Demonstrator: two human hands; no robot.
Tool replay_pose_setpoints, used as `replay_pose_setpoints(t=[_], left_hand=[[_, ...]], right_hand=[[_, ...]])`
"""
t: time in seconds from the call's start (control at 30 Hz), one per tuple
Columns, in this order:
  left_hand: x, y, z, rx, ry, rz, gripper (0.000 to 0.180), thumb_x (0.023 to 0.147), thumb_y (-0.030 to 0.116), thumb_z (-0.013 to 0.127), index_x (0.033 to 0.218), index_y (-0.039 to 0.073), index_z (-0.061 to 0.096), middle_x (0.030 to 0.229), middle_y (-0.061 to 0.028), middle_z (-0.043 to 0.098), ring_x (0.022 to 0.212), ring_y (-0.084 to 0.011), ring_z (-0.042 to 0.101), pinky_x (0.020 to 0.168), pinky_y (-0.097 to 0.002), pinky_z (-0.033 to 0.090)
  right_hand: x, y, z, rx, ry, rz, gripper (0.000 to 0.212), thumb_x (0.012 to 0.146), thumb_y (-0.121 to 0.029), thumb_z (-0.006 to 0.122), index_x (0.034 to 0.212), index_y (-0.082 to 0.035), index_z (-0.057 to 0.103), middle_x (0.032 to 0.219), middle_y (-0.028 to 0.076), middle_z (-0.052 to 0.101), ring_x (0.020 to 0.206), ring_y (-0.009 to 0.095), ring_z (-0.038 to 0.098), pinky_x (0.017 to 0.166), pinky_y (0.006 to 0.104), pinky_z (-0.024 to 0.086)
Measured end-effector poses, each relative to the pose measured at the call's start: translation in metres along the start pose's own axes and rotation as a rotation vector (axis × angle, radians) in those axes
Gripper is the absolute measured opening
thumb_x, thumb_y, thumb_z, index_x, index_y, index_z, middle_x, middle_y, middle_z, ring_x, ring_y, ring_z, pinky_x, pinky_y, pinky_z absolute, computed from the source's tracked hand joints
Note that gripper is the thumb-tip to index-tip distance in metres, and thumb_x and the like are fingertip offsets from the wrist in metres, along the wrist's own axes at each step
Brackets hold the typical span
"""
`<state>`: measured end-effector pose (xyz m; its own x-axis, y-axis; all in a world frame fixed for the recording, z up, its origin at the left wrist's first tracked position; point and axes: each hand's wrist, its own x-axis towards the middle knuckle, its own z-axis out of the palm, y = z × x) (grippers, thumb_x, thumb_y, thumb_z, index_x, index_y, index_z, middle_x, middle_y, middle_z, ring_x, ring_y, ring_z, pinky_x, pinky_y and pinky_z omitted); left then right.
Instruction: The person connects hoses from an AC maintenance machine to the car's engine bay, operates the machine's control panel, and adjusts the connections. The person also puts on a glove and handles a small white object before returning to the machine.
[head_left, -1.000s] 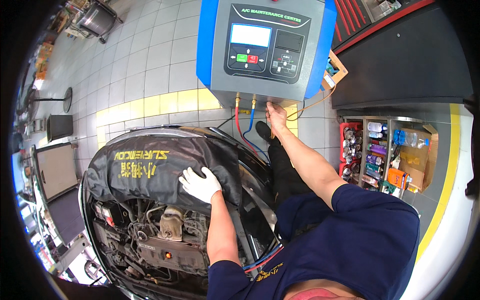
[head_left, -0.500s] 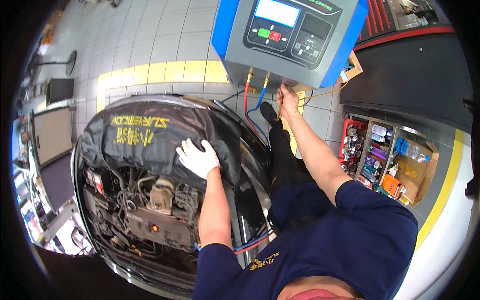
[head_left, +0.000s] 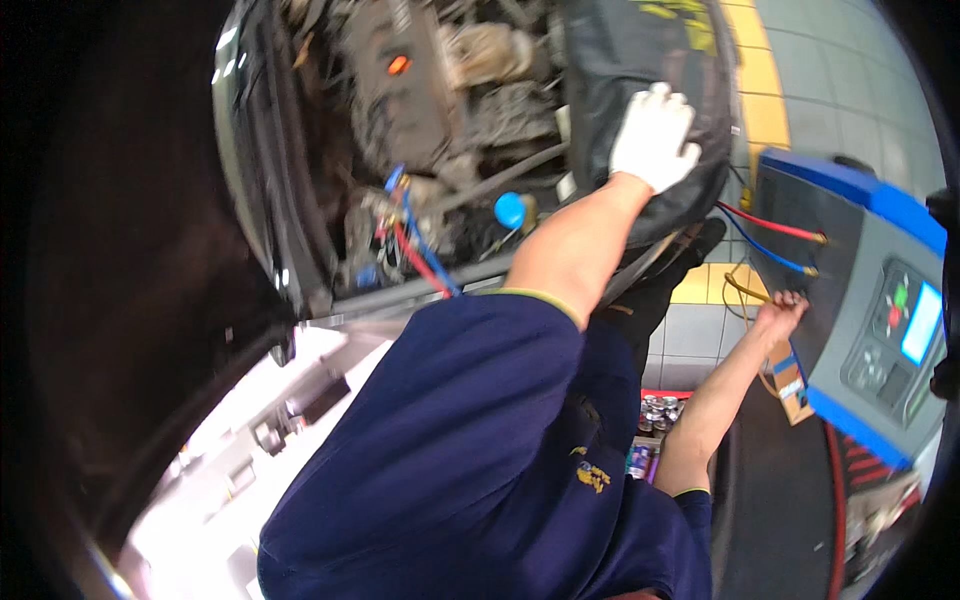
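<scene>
My left hand (head_left: 655, 140), in a white glove, lies flat with fingers stretched on the black fender cover (head_left: 620, 60) draped over the car's edge. My bare right hand (head_left: 782, 318) reaches out to the lower face of a grey-and-blue service machine (head_left: 850, 250) and is closed round a yellow hose (head_left: 742, 287). My fingers partly hide the hose's end. A red hose (head_left: 770, 222) and a blue hose (head_left: 765, 245) join brass fittings on that same face, beside my right hand. The machine's screen is lit.
The open engine bay (head_left: 440, 130) holds an orange cap (head_left: 399, 65) and a blue cap (head_left: 510, 210). Red and blue hose ends (head_left: 405, 215) hang near its edge. A cardboard box (head_left: 790, 385) stands below the machine, next to a dark cabinet top (head_left: 780, 490). Cans (head_left: 660, 412) sit in a red tray.
My view has swung round to the left, so the engine bay now fills the upper middle and the machine sits at the right. Both hands keep their places on the cover and at the hose.
</scene>
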<state>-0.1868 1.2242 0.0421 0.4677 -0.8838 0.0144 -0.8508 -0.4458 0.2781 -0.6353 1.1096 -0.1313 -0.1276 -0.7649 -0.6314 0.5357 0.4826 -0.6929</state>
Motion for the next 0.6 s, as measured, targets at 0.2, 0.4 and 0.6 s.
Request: replay_pose_setpoints(t=[0.2,0.4,0.6], left_hand=[[-0.01,-0.014,0.023,-0.017,0.105,0.012,0.057,0.091,0.041,0.072,0.134,0.004,0.069,0.147,-0.0174,0.062,0.15,-0.0406,0.045,0.126,-0.0558,0.033],[-0.014,-0.015,0.032,-0.034,0.101,0.0,0.061,0.096,0.042,0.068,0.143,0.003,0.066,0.154,-0.0163,0.06,0.156,-0.0395,0.042,0.131,-0.0546,0.028],[-0.014,-0.016,0.03,-0.025,0.103,0.0,0.061,0.094,0.042,0.07,0.142,0.005,0.067,0.154,-0.0153,0.06,0.156,-0.0379,0.042,0.131,-0.0543,0.029]], right_hand=[[-0.002,-0.005,-0.003,0.102,-0.066,0.001,0.027,0.117,-0.034,0.056,0.105,-0.011,0.061,0.092,0.002,0.056,0.074,0.018,0.047,0.066,0.0334,0.038],[-0.002,-0.007,0.013,-0.067,0.094,-0.013,0.034,0.119,-0.038,0.052,0.103,-0.01,0.06,0.09,0.002,0.054,0.071,0.017,0.044,0.063,0.0332,0.037],[-0.013,-0.002,0.016,-0.025,0.038,-0.066,0.036,0.119,-0.04,0.052,0.099,-0.011,0.057,0.09,0.001,0.054,0.07,0.017,0.044,0.062,0.0329,0.038]])
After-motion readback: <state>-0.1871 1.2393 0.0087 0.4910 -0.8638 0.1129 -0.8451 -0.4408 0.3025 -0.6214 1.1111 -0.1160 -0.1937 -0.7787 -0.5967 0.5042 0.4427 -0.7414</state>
